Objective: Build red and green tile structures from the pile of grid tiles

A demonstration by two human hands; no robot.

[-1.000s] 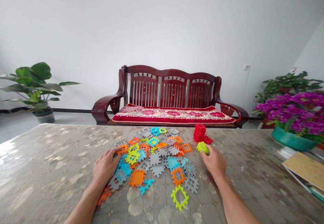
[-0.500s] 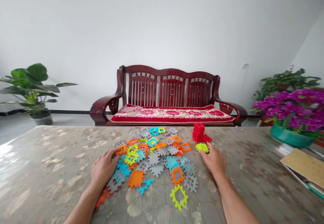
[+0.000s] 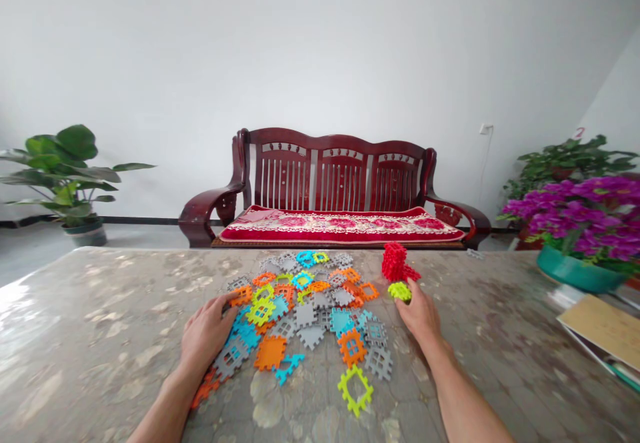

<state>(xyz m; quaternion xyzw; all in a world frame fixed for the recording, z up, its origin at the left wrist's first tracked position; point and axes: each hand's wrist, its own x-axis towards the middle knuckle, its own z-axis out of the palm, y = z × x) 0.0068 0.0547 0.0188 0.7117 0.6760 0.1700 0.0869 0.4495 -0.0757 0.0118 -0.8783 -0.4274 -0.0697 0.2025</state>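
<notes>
A heap of flat interlocking plastic tiles [image 3: 305,309] in grey, orange, blue and lime lies spread on the marble-patterned table [image 3: 100,336]. My left hand [image 3: 206,333] rests flat on the heap's left edge, fingers stretched over grey and blue tiles. To the right, my right hand [image 3: 420,313] has its fingers closed on a small lime-green tile piece [image 3: 400,291] at the tabletop. Just beyond that piece stands a red block built of tiles [image 3: 396,263]. One lime frame tile [image 3: 355,389] lies apart at the near side.
A dark wooden bench [image 3: 335,189] with a red cushion stands behind the table. A pot of purple flowers [image 3: 580,229] and some books [image 3: 600,329] sit at the table's right. A leafy plant [image 3: 65,169] stands on the floor at the left.
My right hand with the lime piece has shifted slightly toward the red block. My left hand stays on the heap.
</notes>
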